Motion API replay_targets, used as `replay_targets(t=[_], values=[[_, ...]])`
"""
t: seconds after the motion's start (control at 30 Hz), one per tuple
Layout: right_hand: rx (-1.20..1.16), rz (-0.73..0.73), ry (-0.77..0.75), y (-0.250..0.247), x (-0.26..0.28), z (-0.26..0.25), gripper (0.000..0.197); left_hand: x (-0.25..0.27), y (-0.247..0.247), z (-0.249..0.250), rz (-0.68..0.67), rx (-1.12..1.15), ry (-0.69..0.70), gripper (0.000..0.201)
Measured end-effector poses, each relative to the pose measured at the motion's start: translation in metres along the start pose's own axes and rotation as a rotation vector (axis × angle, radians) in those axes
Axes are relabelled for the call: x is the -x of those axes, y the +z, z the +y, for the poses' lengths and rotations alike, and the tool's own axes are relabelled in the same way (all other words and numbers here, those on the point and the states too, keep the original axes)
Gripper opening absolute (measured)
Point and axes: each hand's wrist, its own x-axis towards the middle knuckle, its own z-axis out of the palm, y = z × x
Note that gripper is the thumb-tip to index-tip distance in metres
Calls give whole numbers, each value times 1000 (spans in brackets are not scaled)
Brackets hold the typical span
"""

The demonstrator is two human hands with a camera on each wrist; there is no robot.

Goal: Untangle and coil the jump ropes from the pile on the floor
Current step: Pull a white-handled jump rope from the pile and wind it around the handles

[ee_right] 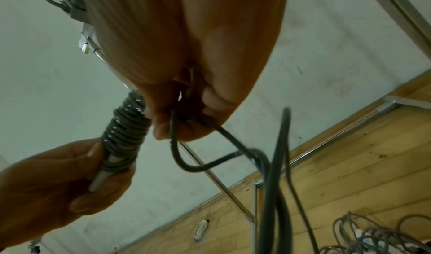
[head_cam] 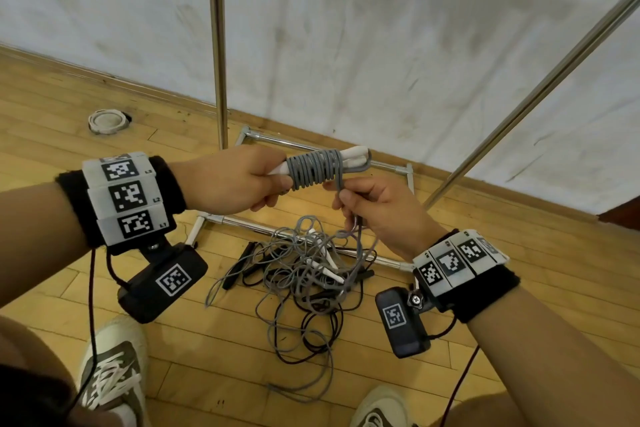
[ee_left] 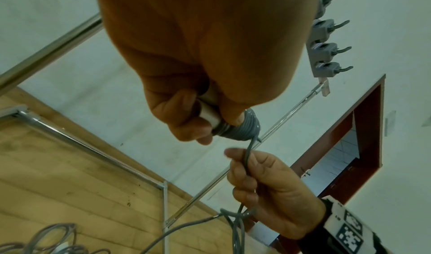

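My left hand [head_cam: 242, 180] grips the white handles [head_cam: 353, 154] of a grey jump rope, with a tight grey coil [head_cam: 315, 168] wound around them. The same coil [ee_left: 238, 127] shows below my left thumb in the left wrist view, and the coil [ee_right: 126, 129] shows in the right wrist view. My right hand [head_cam: 374, 208] sits just below the coil and pinches the loose grey cord [ee_left: 247, 158] that runs down from it. That cord [ee_right: 186, 158] loops under my fingers and hangs toward the tangled pile [head_cam: 304, 274] of grey and black ropes on the wooden floor.
A chrome rack frame [head_cam: 301, 225] lies around the pile, with an upright pole [head_cam: 217, 45] behind it and a slanted pole [head_cam: 533, 90] at the right. A round floor cap [head_cam: 106, 121] sits at the left. My shoes [head_cam: 110, 374] stand near the pile.
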Motion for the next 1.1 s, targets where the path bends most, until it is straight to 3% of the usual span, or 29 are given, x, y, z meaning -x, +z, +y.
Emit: replay_targets(t=[0.13, 0.3, 0.37, 0.53, 0.77, 0.87, 0.97, 1.0, 1.1], values=[[60, -9, 36, -8, 1, 0, 17, 3, -4, 4, -34, 4, 29, 20], [269, -53, 2, -9, 0, -2, 50, 7, -12, 10, -74, 24, 32, 21], [297, -55, 13, -10, -1, -1, 54, 9, -14, 12, -90, 24, 39, 21], [325, -133, 17, -10, -4, 5, 21, 14, -19, 16, -122, 38, 27, 23], [351, -73, -4, -14, -6, 13, 27, 20, -16, 18, -271, 47, 48, 23], [714, -82, -134, -21, -10, 18, 41, 21, -11, 15, -325, 3, 37, 25], [1007, -119, -106, -20, -13, 20, 26, 21, -6, 9, -376, 0, 10, 26], [1055, -95, -69, -20, -13, 20, 28, 20, -4, 7, -395, -21, -2, 27], [1062, 8, -42, -21, -14, 14, 65, 17, 2, 0, -413, -165, -37, 26]])
